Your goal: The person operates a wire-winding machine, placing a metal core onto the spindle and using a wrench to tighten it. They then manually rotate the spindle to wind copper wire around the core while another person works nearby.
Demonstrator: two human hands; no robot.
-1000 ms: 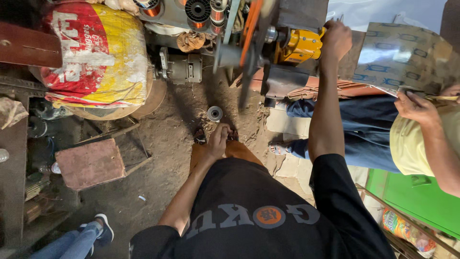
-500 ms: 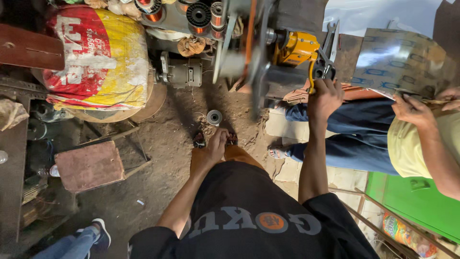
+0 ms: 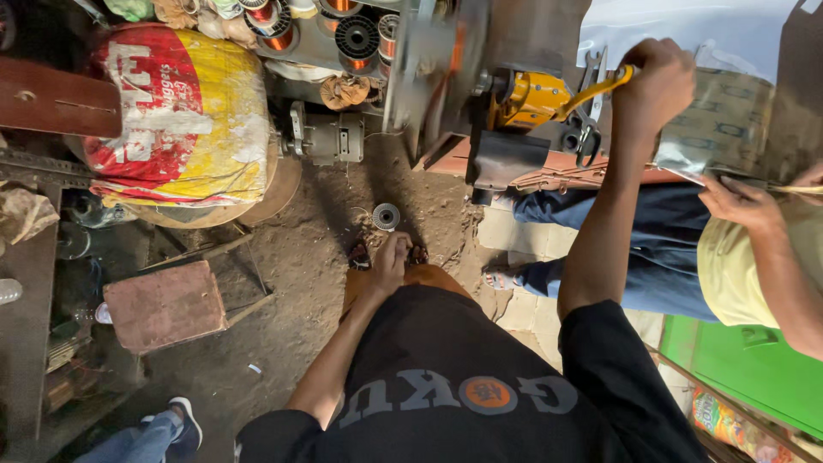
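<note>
Dirt floor (image 3: 317, 240), filled sack (image 3: 180, 120), small spool (image 3: 386, 216), reddish block (image 3: 163, 306)

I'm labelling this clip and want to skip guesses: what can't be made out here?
Head view only:
- Spinning wheel: motion-blurred.
- Left hand: fingers curl down, so any hold is hidden.
- Right hand on yellow handle: the handle's end is hidden inside the fist.
- Seated person: cut by the right edge.

Metal, plastic and dirt in a workshop

Glossy yellow plastic handle (image 3: 600, 86); dull grey metal motor (image 3: 326, 137); shiny copper wire spools (image 3: 356, 34); woven plastic sack (image 3: 180, 120); rough, dusty dirt floor (image 3: 317, 249).
</note>
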